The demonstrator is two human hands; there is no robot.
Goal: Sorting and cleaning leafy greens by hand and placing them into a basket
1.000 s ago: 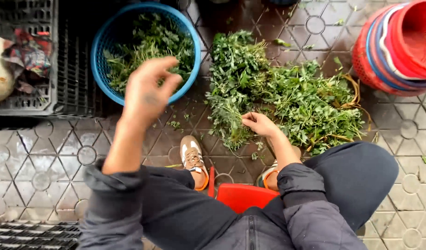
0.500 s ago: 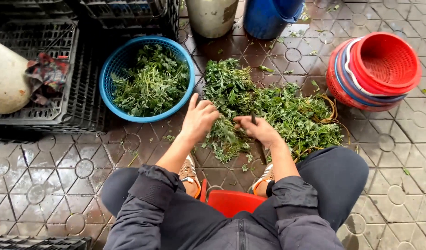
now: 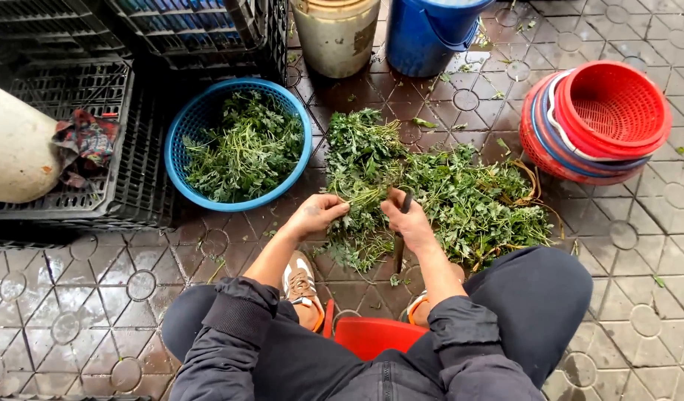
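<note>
A heap of leafy green herbs (image 3: 468,200) lies on the wet tiled floor in front of me. My left hand (image 3: 318,214) pinches a bunch of green stems (image 3: 365,194) at the near left edge of the heap. Close beside it, my right hand (image 3: 410,221) grips the same stems together with a dark, narrow knife-like tool (image 3: 398,252) that points down toward me. To the left stands a round blue basket (image 3: 170,152) half full of picked greens (image 3: 241,148).
A stack of red baskets (image 3: 602,119) sits at the right. A blue bucket (image 3: 431,33) and a beige bucket (image 3: 334,33) stand behind the heap. Black crates (image 3: 126,186), a pale cylinder (image 3: 15,148) and a rag (image 3: 82,137) fill the left. I sit on a red stool (image 3: 371,334).
My left hand came back from above the blue basket to the heap. Both hands have closed together on a bunch of stems. The view has shifted to show more of the floor behind.
</note>
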